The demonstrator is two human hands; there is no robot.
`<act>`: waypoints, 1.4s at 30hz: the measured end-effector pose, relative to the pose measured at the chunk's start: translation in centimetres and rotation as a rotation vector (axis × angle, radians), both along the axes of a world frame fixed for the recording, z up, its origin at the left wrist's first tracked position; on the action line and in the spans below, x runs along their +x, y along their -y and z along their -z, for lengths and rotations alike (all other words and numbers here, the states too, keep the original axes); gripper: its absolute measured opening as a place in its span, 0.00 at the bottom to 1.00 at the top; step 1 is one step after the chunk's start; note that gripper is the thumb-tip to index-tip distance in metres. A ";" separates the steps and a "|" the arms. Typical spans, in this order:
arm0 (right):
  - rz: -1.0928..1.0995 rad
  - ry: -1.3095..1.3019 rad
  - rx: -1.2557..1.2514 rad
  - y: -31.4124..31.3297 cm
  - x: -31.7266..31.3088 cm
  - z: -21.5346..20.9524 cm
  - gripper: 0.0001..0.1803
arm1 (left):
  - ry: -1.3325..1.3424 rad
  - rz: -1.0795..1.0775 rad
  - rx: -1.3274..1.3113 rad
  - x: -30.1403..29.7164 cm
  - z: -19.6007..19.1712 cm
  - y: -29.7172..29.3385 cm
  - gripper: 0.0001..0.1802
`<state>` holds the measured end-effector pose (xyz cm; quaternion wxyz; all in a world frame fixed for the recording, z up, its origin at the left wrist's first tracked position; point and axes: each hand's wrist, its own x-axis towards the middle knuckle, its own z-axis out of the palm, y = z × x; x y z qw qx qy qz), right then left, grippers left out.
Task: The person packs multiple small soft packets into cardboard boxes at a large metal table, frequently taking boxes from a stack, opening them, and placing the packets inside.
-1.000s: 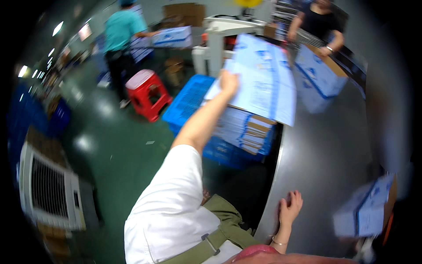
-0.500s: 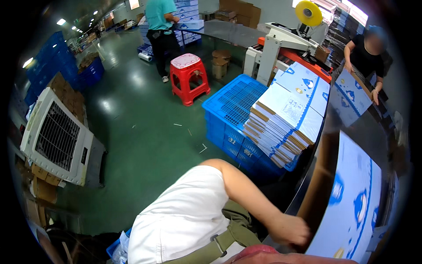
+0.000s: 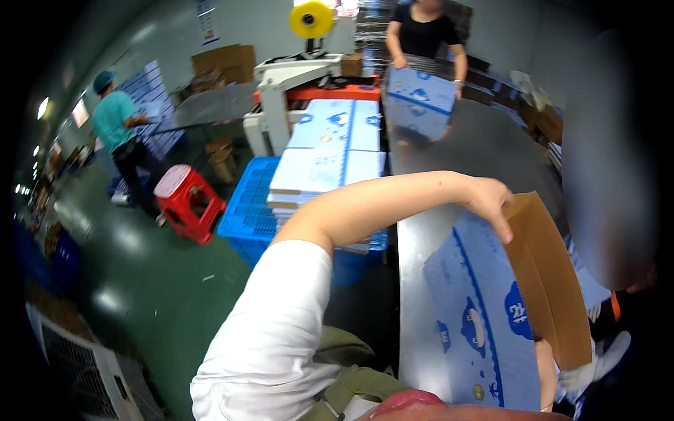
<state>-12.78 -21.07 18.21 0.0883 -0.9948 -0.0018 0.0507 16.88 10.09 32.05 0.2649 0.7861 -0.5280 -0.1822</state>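
Blue-and-white printed cardboard carton with a brown interior [image 3: 484, 309] sits tilted over the smooth grey metal table [image 3: 484, 158], near the person's body, open mouth turned toward the right. Bare left hand [image 3: 489, 202] is curled over the upper edge of the printed wall, gripping there; bare right hand [image 3: 546, 368] is low at the near end, fingers hidden by the cardboard, so can't tell if it grips or just steadies. Main risk, my judgement: the carton could skew or fold back toward flat, since the left hold is on one edge only and the right may not be bracing much. If the left fingers slip, the printed wall could swing down onto the table. Bottom is out of sight, so loose flaps there can't be ruled out; if loose, they could splay under a push. Sharp cardboard edge against bare fingers: a cut is possible if the wall slides through the grip. White-gloved hand [image 3: 597, 368] of another person is just beside the brown wall; a wide turn to the right could bump it. Left forearm crosses in front of the stack of flat blue-and-white cardboard cartons [image 3: 319, 165] on the blue plastic mesh crate [image 3: 246, 210]; an elbow dropped low might knock the top sheets askew. Contact there: can't tell.
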 end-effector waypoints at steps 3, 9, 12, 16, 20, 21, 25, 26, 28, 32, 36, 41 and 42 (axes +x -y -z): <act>0.044 0.117 0.103 -2.5 -0.6 -2.3 0.17 | 0.118 0.284 0.263 -1.3 -1.5 1.3 0.64; -0.273 0.685 0.009 -3.8 0.8 -5.6 0.12 | 0.163 0.423 0.584 -2.7 -0.2 4.7 0.54; 0.087 1.047 -0.077 -2.1 3.2 -10.7 0.15 | 0.254 0.211 0.494 -0.2 3.4 8.3 0.49; 0.384 0.273 0.422 3.5 1.8 -11.7 0.37 | 0.449 -0.160 -0.023 -2.8 8.1 9.1 0.51; 0.002 0.254 -0.197 -2.3 -2.8 -3.9 0.50 | 0.394 -0.467 -0.657 -3.4 13.1 6.0 0.46; 0.033 0.318 -0.433 -4.3 -3.4 -3.0 0.52 | 0.411 -0.538 -0.818 -3.9 14.3 5.0 0.45; 0.294 0.370 0.130 -6.0 -8.6 -5.5 0.46 | -0.459 -1.054 -0.768 -8.4 28.9 2.9 0.44; 0.345 0.420 0.174 -5.2 -10.5 -4.6 0.47 | -0.710 -0.830 -0.627 -12.0 31.5 3.4 0.47; 0.443 0.515 0.211 -4.1 -13.7 -3.5 0.48 | -0.522 -0.218 -0.499 -18.8 31.9 5.3 0.45; 0.497 0.876 0.682 -3.7 -14.3 1.5 0.45 | -1.080 0.177 -0.670 -20.4 27.0 8.6 0.40; 0.908 0.834 1.905 -6.6 -8.4 12.6 0.26 | -0.162 0.319 -0.668 -12.5 11.8 5.8 0.18; -0.019 0.392 0.507 -16.5 -3.1 4.2 0.22 | 0.272 0.414 -0.070 -12.0 6.1 3.8 0.13; -0.070 0.713 0.336 -17.4 -2.0 -0.1 0.21 | 0.316 0.451 0.021 -12.2 7.4 3.7 0.13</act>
